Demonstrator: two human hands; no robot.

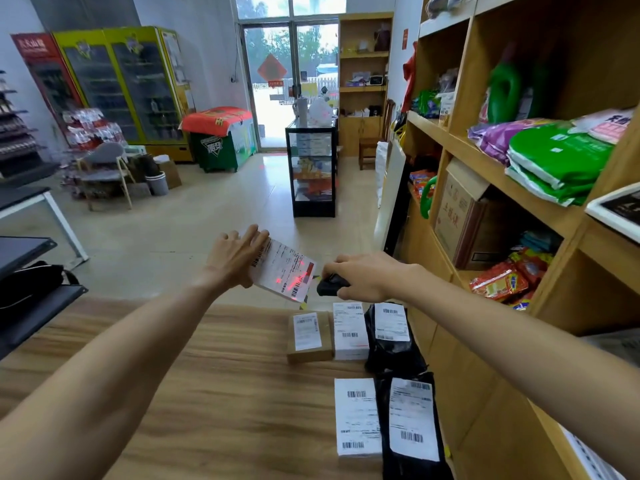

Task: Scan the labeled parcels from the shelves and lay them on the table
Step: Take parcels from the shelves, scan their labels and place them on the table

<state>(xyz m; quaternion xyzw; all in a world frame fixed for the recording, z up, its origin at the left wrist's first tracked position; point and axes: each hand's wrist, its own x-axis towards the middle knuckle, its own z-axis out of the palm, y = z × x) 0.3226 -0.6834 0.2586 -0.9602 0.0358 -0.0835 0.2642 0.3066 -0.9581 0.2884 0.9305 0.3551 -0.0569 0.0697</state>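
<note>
Left hand (235, 258) grips white labelled parcel (284, 268) by its 9 o'clock edge, label facing up, tilted. Parcel held in air over desk (173, 375) far edge. Red scan light on label. Right hand (363, 275) curled round black scanner (329, 285), just beside parcel at its 4 o'clock. Five laid parcels (356, 417) on desk at 5 o'clock, two rows, labels up. Shelves (519, 168) at 3 o'clock.

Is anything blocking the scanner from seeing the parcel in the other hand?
Nothing visible does. The right hand aims the scanner straight at the parcel that the left hand holds, and its red light lands on it.
</note>
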